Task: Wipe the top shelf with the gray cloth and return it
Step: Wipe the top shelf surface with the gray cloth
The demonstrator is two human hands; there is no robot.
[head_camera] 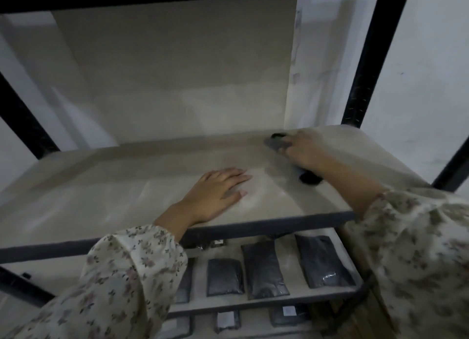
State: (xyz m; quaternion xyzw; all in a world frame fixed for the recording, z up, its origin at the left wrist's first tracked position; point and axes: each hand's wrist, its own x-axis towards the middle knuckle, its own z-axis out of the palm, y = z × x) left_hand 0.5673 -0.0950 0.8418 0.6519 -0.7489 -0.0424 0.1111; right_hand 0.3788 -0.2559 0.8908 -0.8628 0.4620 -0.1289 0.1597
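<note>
The top shelf is a pale beige board with a dark front edge. My right hand presses the gray cloth onto the shelf's far right corner; dark cloth edges show beyond my fingertips and under my wrist. My left hand lies flat on the middle of the shelf, palm down, fingers apart, holding nothing. Both arms wear floral sleeves.
Black metal uprights frame the rack on both sides, with a crossbar overhead. The lower shelf carries several dark packaged items; more packets lie on the shelf below. A white wall stands behind and to the right.
</note>
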